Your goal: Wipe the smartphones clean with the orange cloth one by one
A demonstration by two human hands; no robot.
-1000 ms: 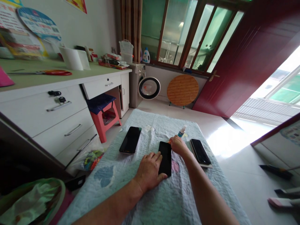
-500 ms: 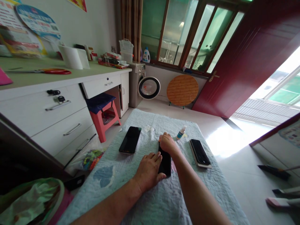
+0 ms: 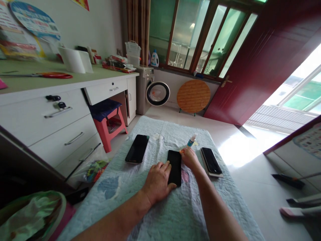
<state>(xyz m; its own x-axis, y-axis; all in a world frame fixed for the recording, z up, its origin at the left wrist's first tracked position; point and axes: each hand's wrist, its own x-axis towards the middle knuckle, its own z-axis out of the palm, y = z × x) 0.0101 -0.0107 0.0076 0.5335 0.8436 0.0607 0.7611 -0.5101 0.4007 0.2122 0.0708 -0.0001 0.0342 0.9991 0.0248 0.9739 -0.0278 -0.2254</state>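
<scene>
A black smartphone (image 3: 175, 167) lies flat, screen up, on a pale blue quilted cloth (image 3: 160, 207). My left hand (image 3: 157, 179) holds it by the left side, with the fingers along that edge and the thumb at the lower end. Closed, my right hand (image 3: 190, 157) is just beside the phone's upper right corner. A small orange thing (image 3: 181, 151) sticks out of its fingertips; most of it is hidden. Right behind that hand stands a small spray bottle (image 3: 191, 141) with a blue label.
Left on the cloth lies a larger dark phone (image 3: 137, 149); to the right, another phone (image 3: 212, 160) rests on a pale flat box. A pink stool (image 3: 107, 130) stands by the white desk (image 3: 60, 124). At lower left is a lined bin (image 3: 62, 214).
My right hand has moved right, off the phone's upper end, taking the orange thing with it. More of the screen shows. My left hand stays on the phone; the view has shifted slightly.
</scene>
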